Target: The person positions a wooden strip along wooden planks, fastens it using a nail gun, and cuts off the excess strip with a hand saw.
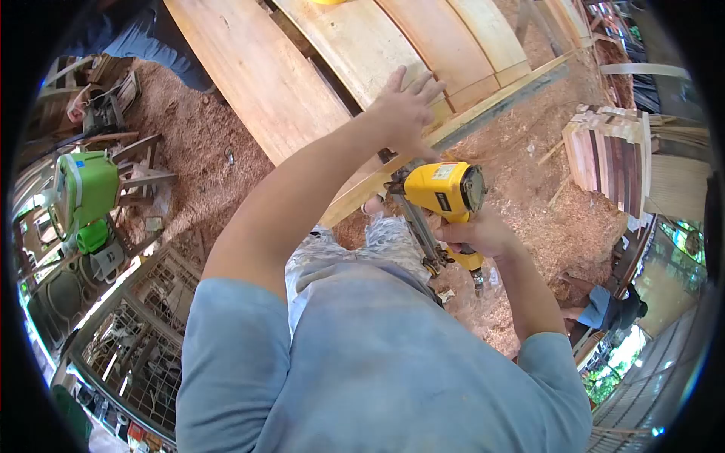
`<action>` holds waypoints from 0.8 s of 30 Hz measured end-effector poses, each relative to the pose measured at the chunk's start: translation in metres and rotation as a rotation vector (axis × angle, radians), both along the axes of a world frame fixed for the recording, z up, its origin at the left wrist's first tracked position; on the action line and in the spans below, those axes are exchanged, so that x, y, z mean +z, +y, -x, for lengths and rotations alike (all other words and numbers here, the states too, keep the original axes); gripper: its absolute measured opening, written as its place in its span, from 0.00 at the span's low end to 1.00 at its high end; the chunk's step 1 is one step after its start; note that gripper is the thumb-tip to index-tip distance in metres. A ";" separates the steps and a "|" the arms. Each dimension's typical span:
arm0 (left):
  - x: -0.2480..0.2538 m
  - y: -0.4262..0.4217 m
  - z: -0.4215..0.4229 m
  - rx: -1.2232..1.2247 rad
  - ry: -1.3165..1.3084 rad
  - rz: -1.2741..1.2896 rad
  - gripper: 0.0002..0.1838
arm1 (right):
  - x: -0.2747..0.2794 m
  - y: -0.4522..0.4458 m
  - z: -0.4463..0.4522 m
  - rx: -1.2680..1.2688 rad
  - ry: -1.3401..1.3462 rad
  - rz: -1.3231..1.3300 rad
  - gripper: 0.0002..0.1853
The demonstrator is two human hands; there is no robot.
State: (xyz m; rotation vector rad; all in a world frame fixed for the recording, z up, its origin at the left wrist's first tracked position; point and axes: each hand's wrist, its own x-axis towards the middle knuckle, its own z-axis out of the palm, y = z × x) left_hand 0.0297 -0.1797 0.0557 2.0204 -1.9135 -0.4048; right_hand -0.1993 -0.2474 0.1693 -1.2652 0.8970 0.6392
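A yellow nail gun (438, 189) is gripped in my right hand (483, 232), its fingers wrapped round the handle. The tool's nose points left, close to the edge of a wooden strip (355, 195) along the near ends of the boards. My left hand (404, 106) rests with fingers spread at the end of a pale wooden board (351, 41). Beside it lie a wider board (253, 72) on the left and reddish boards (430, 45) on the right. Whether the nose touches the wood I cannot tell.
Sawdust (529, 177) covers the floor. A stack of cut wood (608, 158) stands on the right, and a green container (87, 185) on the left. One person (155, 41) is at the upper left, another (604, 306) at the lower right. A metal mesh rack (136, 340) is at lower left.
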 end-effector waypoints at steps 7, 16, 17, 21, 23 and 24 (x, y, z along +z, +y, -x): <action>-0.014 0.003 -0.003 -0.079 -0.055 -0.024 0.39 | -0.006 -0.008 -0.005 0.018 -0.032 -0.039 0.20; -0.001 0.009 -0.005 -0.100 -0.142 -0.045 0.33 | -0.012 -0.011 -0.012 0.009 -0.004 -0.039 0.23; 0.000 0.012 -0.005 -0.094 -0.132 -0.008 0.32 | -0.015 -0.012 -0.010 0.009 0.004 -0.044 0.23; -0.002 0.015 -0.006 -0.074 -0.101 0.063 0.30 | -0.019 -0.015 -0.008 0.028 0.032 -0.041 0.21; -0.002 0.016 -0.006 -0.071 -0.095 0.069 0.30 | -0.016 -0.016 -0.011 0.035 0.027 -0.032 0.20; -0.002 0.016 -0.006 -0.071 -0.092 0.073 0.29 | -0.014 -0.018 -0.012 0.038 0.048 -0.051 0.19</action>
